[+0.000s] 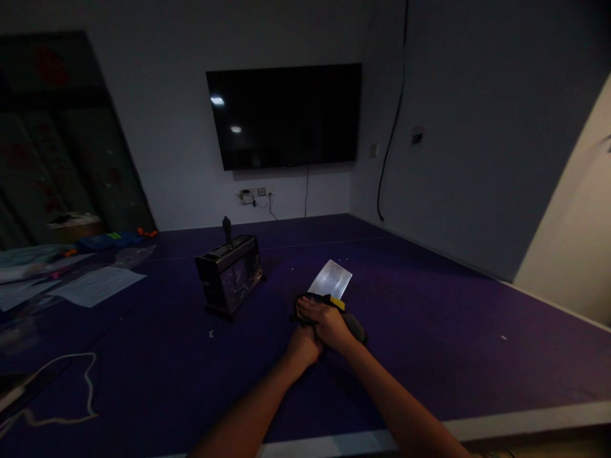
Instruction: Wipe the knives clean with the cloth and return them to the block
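Observation:
A broad, shiny metal blade [331,278], shaped like a cleaver's, lies low over the purple tabletop in front of my hands. Against its near end is a black piece with a yellow part [338,303], whose kind I cannot make out. My right hand [327,321] is closed over this black-and-yellow piece, its fingers pointing left. Beneath it, my left hand [304,343] is closed, with its fingers mostly hidden. A dark rounded part [354,327] shows right of my right wrist. The blade's handle is not visible.
A dark knife block [241,280] with one black handle [227,230] standing up is left of my hands. Papers [98,286], plastic wrap and a white cable [90,381] lie at the left. The purple table [429,331] meets walls behind; a television [286,117] hangs there.

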Available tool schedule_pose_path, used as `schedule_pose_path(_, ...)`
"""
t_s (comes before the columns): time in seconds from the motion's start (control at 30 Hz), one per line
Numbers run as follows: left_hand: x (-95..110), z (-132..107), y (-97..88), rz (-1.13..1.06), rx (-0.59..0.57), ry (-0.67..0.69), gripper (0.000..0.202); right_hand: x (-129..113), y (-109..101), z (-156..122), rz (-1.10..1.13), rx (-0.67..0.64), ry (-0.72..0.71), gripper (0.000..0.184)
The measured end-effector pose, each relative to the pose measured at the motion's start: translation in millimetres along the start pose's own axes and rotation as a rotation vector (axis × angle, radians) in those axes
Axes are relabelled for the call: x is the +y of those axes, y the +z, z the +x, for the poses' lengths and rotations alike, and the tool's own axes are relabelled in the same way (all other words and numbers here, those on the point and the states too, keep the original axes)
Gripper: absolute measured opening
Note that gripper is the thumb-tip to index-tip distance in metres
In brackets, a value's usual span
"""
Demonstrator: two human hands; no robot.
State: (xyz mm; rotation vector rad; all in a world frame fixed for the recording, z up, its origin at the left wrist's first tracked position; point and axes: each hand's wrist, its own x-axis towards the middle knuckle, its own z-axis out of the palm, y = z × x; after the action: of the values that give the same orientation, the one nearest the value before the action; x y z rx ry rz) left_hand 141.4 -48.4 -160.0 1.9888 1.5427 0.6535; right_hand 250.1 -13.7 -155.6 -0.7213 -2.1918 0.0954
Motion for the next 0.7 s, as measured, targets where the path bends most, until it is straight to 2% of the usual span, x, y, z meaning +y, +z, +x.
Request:
schedule_pose_path(0.13, 0, 2, 0.5, 0.078, 0.029, 0.062, 0.036, 5, -3, 0, 0.015, -0.002, -0.019, 0.068)
schedule_pose_path(0.3, 0, 4, -0.4, 0.128, -0.036, 0.092, 0.028, 14, -9, 0, -0.019, 0.049, 0.025, 0.073)
schedule_pose_path(0.5, 2, 1, -1.7, 0.293, -0.061, 0.074, 0.027, 29, -19, -2, -0.099, 0.241, 0.118, 0.073)
schedule_pose_path(0.7, 5, -2, 0.1, 0.361, -0.083, 0.097, 0.029, 55, -43, -12, -0.179, 0.502, 0.274, 0.069)
